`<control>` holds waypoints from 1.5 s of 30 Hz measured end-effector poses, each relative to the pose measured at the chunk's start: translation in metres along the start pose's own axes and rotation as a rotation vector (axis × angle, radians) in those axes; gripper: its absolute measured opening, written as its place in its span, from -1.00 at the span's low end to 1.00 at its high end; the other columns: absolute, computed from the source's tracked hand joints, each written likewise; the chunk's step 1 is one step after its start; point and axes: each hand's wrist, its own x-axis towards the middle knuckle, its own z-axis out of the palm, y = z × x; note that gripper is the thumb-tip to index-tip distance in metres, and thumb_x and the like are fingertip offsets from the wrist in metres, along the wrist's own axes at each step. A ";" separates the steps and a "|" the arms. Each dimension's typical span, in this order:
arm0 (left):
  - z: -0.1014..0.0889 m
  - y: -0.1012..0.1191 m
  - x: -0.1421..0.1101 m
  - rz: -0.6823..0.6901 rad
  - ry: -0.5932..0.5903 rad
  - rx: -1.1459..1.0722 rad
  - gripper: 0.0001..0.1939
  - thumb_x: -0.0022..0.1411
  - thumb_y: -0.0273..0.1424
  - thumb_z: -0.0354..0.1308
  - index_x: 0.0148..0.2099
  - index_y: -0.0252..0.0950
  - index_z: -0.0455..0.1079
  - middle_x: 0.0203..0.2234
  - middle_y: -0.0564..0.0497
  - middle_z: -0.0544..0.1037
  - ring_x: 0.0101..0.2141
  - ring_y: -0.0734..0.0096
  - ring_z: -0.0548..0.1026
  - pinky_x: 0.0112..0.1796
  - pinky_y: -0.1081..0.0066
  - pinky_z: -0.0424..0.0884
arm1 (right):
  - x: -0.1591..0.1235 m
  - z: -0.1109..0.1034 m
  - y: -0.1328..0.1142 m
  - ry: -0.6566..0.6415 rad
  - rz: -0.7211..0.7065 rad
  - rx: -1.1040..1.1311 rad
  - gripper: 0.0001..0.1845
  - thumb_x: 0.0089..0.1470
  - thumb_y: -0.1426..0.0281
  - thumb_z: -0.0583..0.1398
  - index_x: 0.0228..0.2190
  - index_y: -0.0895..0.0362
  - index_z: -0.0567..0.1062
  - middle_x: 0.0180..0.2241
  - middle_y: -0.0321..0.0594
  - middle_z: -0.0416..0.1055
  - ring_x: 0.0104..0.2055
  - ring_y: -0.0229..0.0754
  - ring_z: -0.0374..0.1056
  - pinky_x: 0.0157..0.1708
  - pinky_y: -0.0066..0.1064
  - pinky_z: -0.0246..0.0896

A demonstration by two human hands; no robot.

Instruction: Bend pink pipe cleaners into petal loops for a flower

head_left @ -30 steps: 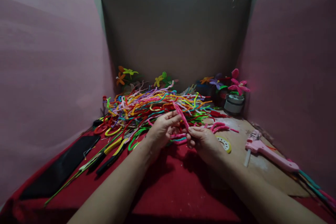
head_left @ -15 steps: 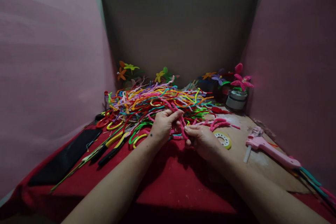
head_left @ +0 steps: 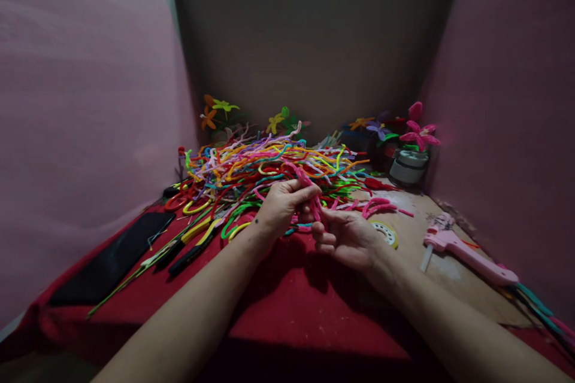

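Both of my hands meet over the red cloth at the middle. My left hand pinches the upper part of a pink pipe cleaner. My right hand is curled round its lower end, palm turned up. The pipe cleaner is bent between the two hands. Just behind them lies a big heap of pipe cleaners in many colours.
Finished pipe-cleaner flowers stand at the back, by a grey tape roll. A pink glue gun and a small yellow-rimmed tape roll lie on the bare board to the right. Yellow-handled tools and a black flat object lie left.
The pink pipe cleaner was held out straight and is now bent between my hands. My right hand has turned palm up. The view has tilted a little downward.
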 end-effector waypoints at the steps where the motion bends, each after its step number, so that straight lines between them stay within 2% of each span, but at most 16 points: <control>1: 0.001 0.001 -0.001 -0.007 0.015 0.007 -0.75 -0.04 -0.25 0.22 -0.46 -0.37 0.36 -0.72 0.11 0.31 -0.74 0.62 0.26 -0.69 0.56 0.22 | 0.000 0.000 0.001 -0.014 0.001 -0.005 -0.83 0.02 0.42 0.08 -0.42 0.23 0.46 -0.62 -0.28 0.28 -0.69 -0.43 -0.03 -0.65 -0.55 -0.12; 5: 0.007 0.003 -0.004 0.003 0.133 0.099 -0.70 -0.04 -0.26 0.22 -0.59 -0.35 0.24 -0.79 0.14 0.25 -0.79 0.63 0.22 -0.76 0.60 0.11 | 0.000 0.001 0.004 -0.004 -0.007 -0.077 -0.85 -0.06 0.47 0.13 -0.47 0.29 0.47 -0.62 -0.28 0.24 -0.67 -0.45 -0.03 -0.65 -0.55 -0.14; 9: 0.012 0.005 -0.004 0.071 0.242 0.094 -0.66 -0.06 -0.32 0.23 -0.65 -0.34 0.15 -0.84 0.22 0.12 -0.81 0.76 0.03 -0.77 0.64 -0.06 | 0.002 -0.001 0.007 0.042 -0.084 -0.198 -0.82 -0.09 0.41 0.17 -0.48 0.32 0.49 -0.68 -0.37 0.12 -0.70 -0.47 -0.14 -0.69 -0.54 -0.26; 11: 0.013 0.005 -0.005 0.060 0.216 0.071 -0.70 -0.07 -0.31 0.23 -0.62 -0.35 0.20 -0.83 0.23 0.14 -0.80 0.75 0.05 -0.75 0.65 -0.05 | 0.004 -0.002 0.009 0.084 -0.182 -0.242 -0.82 -0.09 0.40 0.18 -0.53 0.31 0.47 -0.71 -0.40 0.07 -0.71 -0.47 -0.17 -0.69 -0.54 -0.31; 15: 0.012 0.005 -0.005 -0.106 0.047 0.116 -0.76 -0.10 -0.31 0.25 -0.50 -0.40 0.34 -0.74 0.11 0.34 -0.74 0.66 0.24 -0.69 0.62 0.11 | 0.003 -0.003 0.009 0.122 -0.329 -0.278 -0.84 -0.10 0.41 0.20 -0.56 0.29 0.44 -0.71 -0.40 0.09 -0.70 -0.46 -0.14 -0.69 -0.54 -0.28; 17: 0.010 0.005 -0.005 -0.152 0.041 0.138 -0.75 -0.10 -0.30 0.25 -0.52 -0.42 0.34 -0.73 0.07 0.37 -0.72 0.63 0.29 -0.68 0.61 0.15 | 0.002 -0.001 0.007 0.095 -0.291 -0.219 -0.84 -0.06 0.39 0.18 -0.54 0.26 0.43 -0.67 -0.36 0.16 -0.68 -0.43 -0.06 -0.67 -0.53 -0.16; 20: 0.005 0.004 -0.003 -0.150 0.052 0.113 -0.73 -0.06 -0.27 0.23 -0.50 -0.40 0.33 -0.73 0.09 0.36 -0.72 0.62 0.30 -0.68 0.60 0.17 | -0.001 0.003 0.001 0.056 -0.117 -0.019 -0.78 0.06 0.38 0.04 -0.50 0.22 0.40 -0.59 -0.25 0.29 -0.62 -0.37 0.07 -0.60 -0.50 0.02; 23: 0.000 0.004 -0.001 -0.126 0.034 0.071 -0.70 -0.04 -0.24 0.22 -0.52 -0.39 0.30 -0.78 0.14 0.29 -0.77 0.69 0.21 -0.71 0.62 0.14 | -0.003 0.007 -0.001 0.008 0.009 0.108 -0.75 0.07 0.47 -0.04 -0.48 0.27 0.39 -0.55 -0.16 0.32 -0.61 -0.37 0.09 -0.61 -0.52 0.03; 27: -0.001 0.004 -0.001 -0.101 0.009 0.042 -0.71 -0.02 -0.25 0.21 -0.50 -0.40 0.30 -0.73 0.08 0.36 -0.74 0.65 0.28 -0.71 0.63 0.10 | -0.004 0.009 0.000 -0.012 -0.016 0.171 -0.68 0.15 0.42 -0.09 -0.43 0.30 0.39 -0.54 -0.17 0.29 -0.60 -0.39 0.08 -0.63 -0.57 0.04; 29: -0.001 0.004 -0.001 -0.088 0.015 0.040 -0.71 -0.02 -0.26 0.22 -0.52 -0.39 0.29 -0.74 0.10 0.34 -0.74 0.65 0.28 -0.72 0.64 0.07 | -0.004 0.008 0.001 -0.007 -0.013 0.168 -0.65 0.18 0.39 -0.09 -0.42 0.30 0.39 -0.55 -0.19 0.27 -0.61 -0.40 0.07 -0.64 -0.58 0.04; 33: 0.000 0.004 -0.001 -0.085 0.032 0.054 -0.68 -0.02 -0.26 0.22 -0.58 -0.38 0.23 -0.79 0.17 0.22 -0.76 0.70 0.20 -0.73 0.63 0.02 | -0.001 0.006 0.004 -0.023 -0.008 0.157 -0.68 0.18 0.44 -0.06 -0.44 0.32 0.40 -0.62 -0.28 0.18 -0.64 -0.44 0.02 -0.66 -0.62 0.02; 37: 0.001 0.004 -0.002 -0.067 0.056 0.093 -0.68 0.00 -0.24 0.19 -0.58 -0.37 0.26 -0.80 0.16 0.24 -0.76 0.67 0.21 -0.71 0.60 0.05 | 0.002 0.006 0.006 0.033 -0.046 0.127 -0.72 0.15 0.52 -0.03 -0.49 0.31 0.40 -0.65 -0.30 0.19 -0.66 -0.46 0.03 -0.67 -0.63 0.02; 41: 0.000 0.006 -0.002 0.019 0.107 0.102 -0.71 -0.02 -0.27 0.21 -0.58 -0.36 0.26 -0.79 0.16 0.24 -0.75 0.70 0.15 -0.71 0.59 0.03 | 0.001 0.006 0.009 0.062 -0.024 0.083 -0.73 0.12 0.52 0.02 -0.55 0.33 0.39 -0.70 -0.33 0.17 -0.71 -0.47 0.04 -0.72 -0.62 -0.03; 43: -0.002 0.007 -0.002 0.042 0.111 0.096 -0.73 -0.03 -0.29 0.22 -0.57 -0.36 0.27 -0.78 0.17 0.23 -0.75 0.70 0.13 -0.70 0.59 0.02 | 0.001 0.007 0.009 0.072 -0.016 0.088 -0.73 0.13 0.49 0.02 -0.53 0.32 0.39 -0.69 -0.30 0.22 -0.70 -0.46 0.07 -0.71 -0.62 -0.01; 45: -0.004 0.009 -0.002 0.032 0.085 0.092 -0.73 -0.03 -0.29 0.22 -0.56 -0.37 0.29 -0.77 0.15 0.23 -0.74 0.70 0.13 -0.70 0.59 0.03 | 0.000 0.008 0.008 0.077 -0.023 0.108 -0.71 0.15 0.44 -0.02 -0.48 0.30 0.40 -0.62 -0.22 0.31 -0.66 -0.41 0.15 -0.66 -0.58 0.10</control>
